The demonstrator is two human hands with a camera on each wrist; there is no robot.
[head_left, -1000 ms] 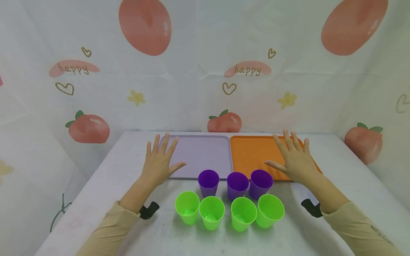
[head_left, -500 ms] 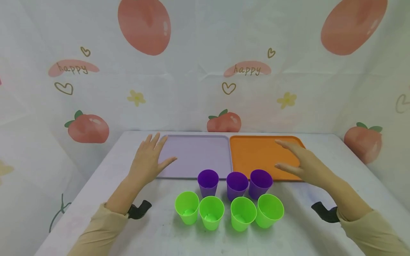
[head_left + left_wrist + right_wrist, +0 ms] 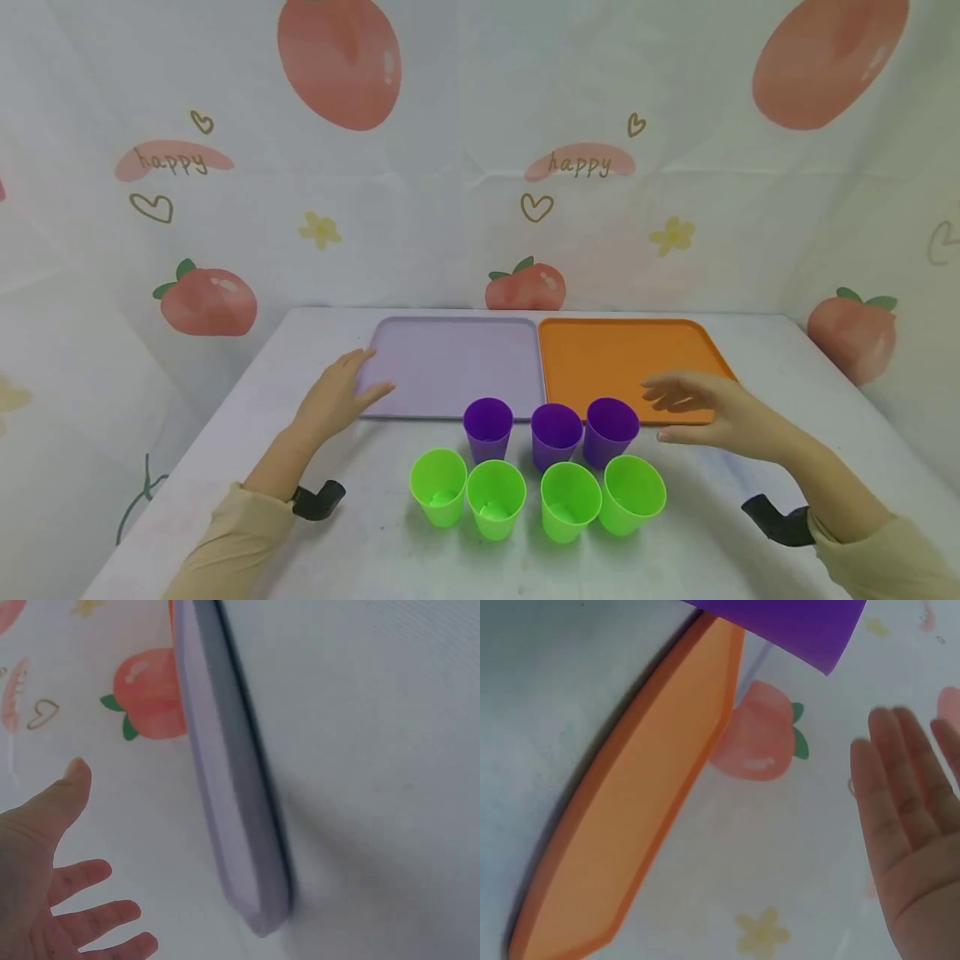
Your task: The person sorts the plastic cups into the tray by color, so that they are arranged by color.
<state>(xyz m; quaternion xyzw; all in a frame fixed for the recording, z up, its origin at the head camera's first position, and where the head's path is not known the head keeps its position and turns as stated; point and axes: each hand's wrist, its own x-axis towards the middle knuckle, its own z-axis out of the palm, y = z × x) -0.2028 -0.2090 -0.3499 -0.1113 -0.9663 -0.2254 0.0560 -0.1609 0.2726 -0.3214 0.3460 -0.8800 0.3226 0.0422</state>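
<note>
Three purple cups (image 3: pixel 555 437) stand in a row in front of two trays, mouths up. Nearer to me, several green cups (image 3: pixel 497 500) stand in a second row, also upright. My left hand (image 3: pixel 333 400) hovers by the left edge of the lilac tray (image 3: pixel 457 367), thumb apart from the fingers, holding nothing. Over the front right of the orange tray (image 3: pixel 622 367) hangs my right hand (image 3: pixel 712 412), close to the rightmost purple cup (image 3: pixel 611 432) but apart from it. Its fingers are loosely bent and empty. A purple cup (image 3: pixel 795 626) shows at the right wrist view's top.
The trays lie side by side at the back of the white table (image 3: pixel 390 550). A printed cloth (image 3: pixel 450 167) hangs behind the table and along its sides. Each wrist wears a black strap mount (image 3: pixel 318 500).
Both hands, spread wide a second ago, have lowered and moved outward. The right hand has turned sideways with its fingers loosely bent. The cups and trays stay where they were.
</note>
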